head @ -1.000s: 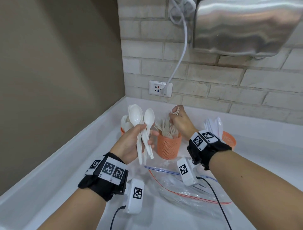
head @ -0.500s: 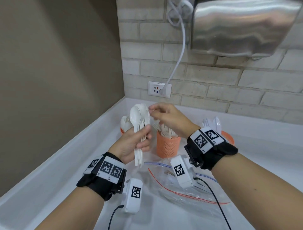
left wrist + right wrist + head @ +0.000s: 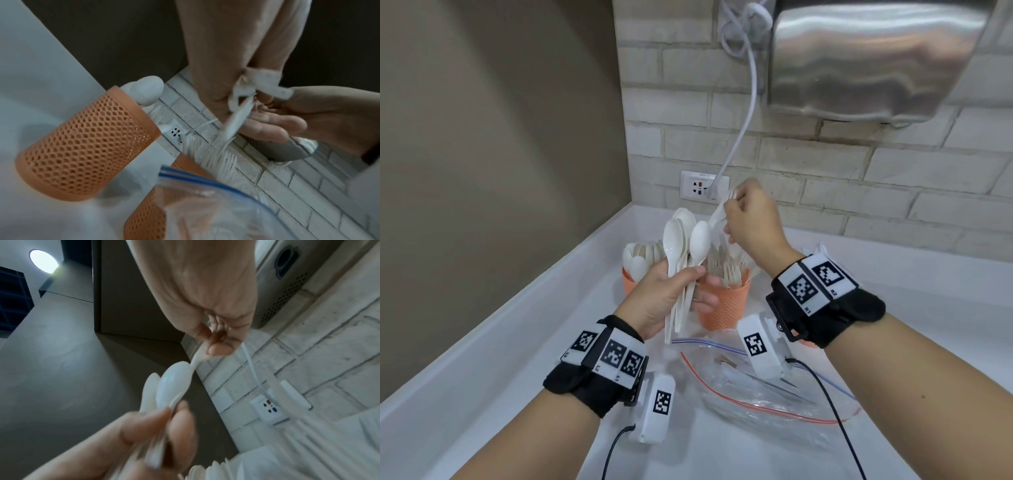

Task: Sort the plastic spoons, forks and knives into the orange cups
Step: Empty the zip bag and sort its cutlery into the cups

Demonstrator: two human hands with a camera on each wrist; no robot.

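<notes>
White plastic spoons (image 3: 678,240), glossy, bowls up, bunched in a loose fan, handles down, held above the counter (image 3: 482,394) in front of two orange mesh cups. Left cup (image 3: 629,286) near the corner, filled with more spoons, bowls up. Middle cup (image 3: 726,301) packed with pale forks (image 3: 726,270), tines up. Third orange cup mostly hidden behind the right wrist; contents hard to tell.

Left hand (image 3: 671,298) raised palm inward, fingers and thumb curled around the spoon handles, clamped on the bunch. Right hand (image 3: 751,226) lifted higher, above the fork cup, fingers together, pinching one white utensil (image 3: 719,214) by its end; slanting down toward the bunch, its lower end meeting the spoon bowls. Blurred in the wrist views, so spoon or fork cannot be told.

Clear zip bag (image 3: 756,394) with red and blue seal lines lying open on the counter below both wrists, a few utensils inside.
</notes>
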